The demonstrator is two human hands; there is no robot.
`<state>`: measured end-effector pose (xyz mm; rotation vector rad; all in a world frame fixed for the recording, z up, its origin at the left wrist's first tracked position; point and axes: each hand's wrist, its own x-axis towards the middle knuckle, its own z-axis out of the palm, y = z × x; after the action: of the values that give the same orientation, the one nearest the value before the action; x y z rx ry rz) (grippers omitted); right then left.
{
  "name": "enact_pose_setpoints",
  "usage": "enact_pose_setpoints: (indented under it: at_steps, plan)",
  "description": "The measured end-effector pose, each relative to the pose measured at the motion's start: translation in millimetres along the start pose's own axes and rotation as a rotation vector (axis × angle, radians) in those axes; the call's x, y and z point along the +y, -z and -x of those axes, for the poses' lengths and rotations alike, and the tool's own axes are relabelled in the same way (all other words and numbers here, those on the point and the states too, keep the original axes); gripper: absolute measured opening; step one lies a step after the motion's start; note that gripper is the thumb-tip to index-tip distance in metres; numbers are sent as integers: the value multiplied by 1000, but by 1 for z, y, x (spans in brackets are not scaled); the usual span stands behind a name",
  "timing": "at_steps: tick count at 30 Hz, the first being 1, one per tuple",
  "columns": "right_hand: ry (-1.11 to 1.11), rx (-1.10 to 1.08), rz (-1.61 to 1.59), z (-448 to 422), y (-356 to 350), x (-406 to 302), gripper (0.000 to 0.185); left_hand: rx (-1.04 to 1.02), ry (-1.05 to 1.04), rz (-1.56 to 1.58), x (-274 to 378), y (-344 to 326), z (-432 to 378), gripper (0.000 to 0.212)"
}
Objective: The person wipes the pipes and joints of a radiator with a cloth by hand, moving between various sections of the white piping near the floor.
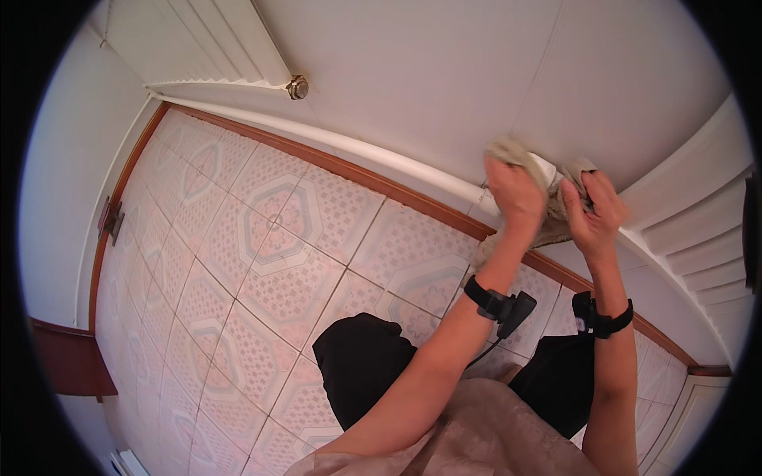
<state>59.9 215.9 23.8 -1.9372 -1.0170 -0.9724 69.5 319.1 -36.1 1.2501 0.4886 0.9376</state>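
Note:
My left hand [517,193] grips one part of a greyish-beige cloth, and its edges look blurred. Close by on the right, my right hand [597,211] pinches another part of the same cloth [555,229]. The cloth hangs between and below both hands, over the white pipe's right end and in front of the skirting board. Between the hands a white fitting [540,168] shows against the wall, partly covered by fingers and cloth. From there the white pipe [357,144] runs left along the wall's foot.
A white radiator [690,220] stands right beside my right hand. Another radiator [220,41], with a metal end plug [297,87], hangs at upper left. Brown skirting [333,172] borders the patterned floor tiles [274,220]. My knees in black trousers [363,363] are below my arms.

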Motion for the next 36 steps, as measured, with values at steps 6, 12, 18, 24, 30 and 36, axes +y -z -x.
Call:
enact_pose_setpoints:
  at_steps: [6,12,18,24,30,36]
  plan:
    - [12,-43,99,2,0,-5,15,-7,-275,-118,-38,23,28,26]
    - [31,-54,111,4,3,-4,13,-65,-295,-239,-37,48,27,19]
    - [411,-487,24,38,-14,-37,22,-188,377,685,-25,93,-20,15]
    - [224,-420,-162,58,-11,-57,24,-300,120,305,5,81,-14,20]
    - [-142,-269,-410,50,13,-44,13,-441,-586,-386,19,27,-8,29]
    - [-379,-68,-561,24,17,-42,12,-167,-239,-353,17,0,-5,21]
